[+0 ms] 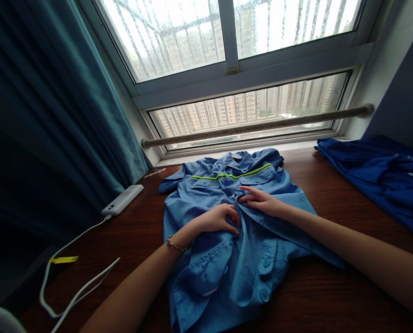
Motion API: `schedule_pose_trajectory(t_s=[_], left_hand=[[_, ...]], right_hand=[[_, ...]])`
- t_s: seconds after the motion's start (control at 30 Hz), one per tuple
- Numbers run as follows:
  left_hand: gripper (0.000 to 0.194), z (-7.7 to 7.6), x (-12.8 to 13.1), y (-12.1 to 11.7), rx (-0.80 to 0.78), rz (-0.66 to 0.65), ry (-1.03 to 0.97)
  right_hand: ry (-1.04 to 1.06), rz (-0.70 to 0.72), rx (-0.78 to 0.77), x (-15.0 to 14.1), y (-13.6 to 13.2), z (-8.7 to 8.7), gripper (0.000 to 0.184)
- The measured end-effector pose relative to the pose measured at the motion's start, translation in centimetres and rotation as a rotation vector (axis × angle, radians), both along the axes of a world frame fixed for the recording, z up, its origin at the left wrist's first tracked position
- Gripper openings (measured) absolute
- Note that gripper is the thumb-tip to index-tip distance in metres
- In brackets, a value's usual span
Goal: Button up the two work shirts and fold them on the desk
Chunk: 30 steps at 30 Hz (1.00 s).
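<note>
A light blue work shirt (227, 259) with a yellow-green stripe across the chest lies spread front-up on the dark wooden table (324, 296), collar toward the window. My left hand (218, 218) rests on the shirt's middle with fingers curled, pinching the front placket. My right hand (261, 200) meets it from the right, thumb and fingers pinched on the same front edge near a button. A bracelet sits on my left wrist.
A white power bank (123, 199) lies at the left of the table, its white cable (77, 282) trailing toward the front edge. A dark blue garment (383, 175) is heaped at the right. A teal curtain (53, 115) hangs left; the window rail (258, 126) runs behind.
</note>
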<state>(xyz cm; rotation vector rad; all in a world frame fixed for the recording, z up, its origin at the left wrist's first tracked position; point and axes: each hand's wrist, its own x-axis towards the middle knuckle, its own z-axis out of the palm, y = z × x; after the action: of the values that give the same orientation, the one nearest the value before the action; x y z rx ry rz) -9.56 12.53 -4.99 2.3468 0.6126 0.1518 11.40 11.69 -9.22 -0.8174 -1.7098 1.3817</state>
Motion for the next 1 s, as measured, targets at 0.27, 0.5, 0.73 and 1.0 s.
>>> schedule_pose_trajectory(t_s=[0.27,0.5,0.73,1.0], left_hand=[[0.017,-0.2,0.7,-1.1,0.180,0.291,-0.033],[0.019,-1.3,0.7,-0.4,0.324,0.623,-0.160],[0.019,-1.3,0.6,0.4,-0.063,0.575,-0.295],[0.011,-1.4,1.3,-1.4,0.114,0.555,-0.348]], right_hand=[[0.203,-0.082,-0.182,0.0,-0.3,0.9,0.063],[0.200,-0.051,-0.126,-0.5,-0.6,0.9,0.059],[0.153,-0.088,-0.021,-0.6,-0.5,0.7,0.050],[0.027,-0.314,0.096,-1.6,-2.0,1.4,0.034]])
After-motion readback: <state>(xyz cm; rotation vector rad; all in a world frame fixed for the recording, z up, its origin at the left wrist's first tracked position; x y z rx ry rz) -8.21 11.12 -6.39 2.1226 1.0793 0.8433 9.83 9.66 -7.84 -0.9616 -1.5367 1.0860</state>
